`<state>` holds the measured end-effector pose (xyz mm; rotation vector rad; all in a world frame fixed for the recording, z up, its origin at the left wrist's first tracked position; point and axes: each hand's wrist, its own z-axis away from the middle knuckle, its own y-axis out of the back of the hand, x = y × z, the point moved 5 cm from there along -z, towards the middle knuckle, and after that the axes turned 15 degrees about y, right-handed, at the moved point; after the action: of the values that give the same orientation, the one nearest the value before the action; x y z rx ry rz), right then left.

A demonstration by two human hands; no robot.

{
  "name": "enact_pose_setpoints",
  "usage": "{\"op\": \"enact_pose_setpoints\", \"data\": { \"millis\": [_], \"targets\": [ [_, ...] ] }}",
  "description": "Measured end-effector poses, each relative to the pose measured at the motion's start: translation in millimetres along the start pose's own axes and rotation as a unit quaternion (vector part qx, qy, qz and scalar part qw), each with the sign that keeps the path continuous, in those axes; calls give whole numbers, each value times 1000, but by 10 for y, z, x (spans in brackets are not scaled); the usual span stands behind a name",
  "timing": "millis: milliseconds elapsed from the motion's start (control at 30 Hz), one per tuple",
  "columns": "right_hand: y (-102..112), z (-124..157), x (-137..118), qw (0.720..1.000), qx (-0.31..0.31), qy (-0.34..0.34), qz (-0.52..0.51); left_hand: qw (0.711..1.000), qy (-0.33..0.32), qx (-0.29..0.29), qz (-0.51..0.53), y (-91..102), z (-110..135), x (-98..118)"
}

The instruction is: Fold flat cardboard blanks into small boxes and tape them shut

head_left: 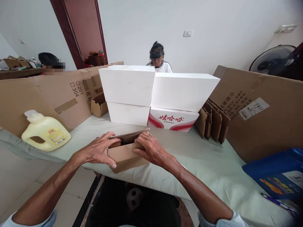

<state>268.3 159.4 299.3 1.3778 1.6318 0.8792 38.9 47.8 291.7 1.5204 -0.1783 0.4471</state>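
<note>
A small brown cardboard box (129,157) stands at the near edge of the cloth-covered table (175,151), its lid flap (129,136) raised along the far side. My left hand (100,149) grips the box's left end, thumb on the near side and fingers over the top. Across the right part lies my right hand (151,148), thumb on the front wall and fingers curled into the opening by the flap. The inside of the box is mostly hidden.
White boxes (127,86) and a red-and-white carton (174,119) are stacked ahead. Folded cardboard (214,121) leans at right. A yellow jug (46,130) stands left; a blue container (276,173) and a pen (278,201) lie right. Two people (161,64) sit beyond cardboard panels (47,94).
</note>
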Motion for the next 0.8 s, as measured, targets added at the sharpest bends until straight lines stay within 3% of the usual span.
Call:
{"op": "enact_pose_setpoints", "data": {
  "millis": [133,300,467,800],
  "targets": [
    [-27,78,-7,999,38,-1,11,1000,-7,1,-1,42,-20,48],
    [-89,130,-17,998,44,-12,35,995,-35,3,92,131,-33,10],
    [-71,64,-39,999,-7,-32,40,988,-22,-30,152,140,-21,-100],
    [46,-111,-78,990,-117,-81,17,988,-43,-51,139,184,52,-115]
  ]
}}
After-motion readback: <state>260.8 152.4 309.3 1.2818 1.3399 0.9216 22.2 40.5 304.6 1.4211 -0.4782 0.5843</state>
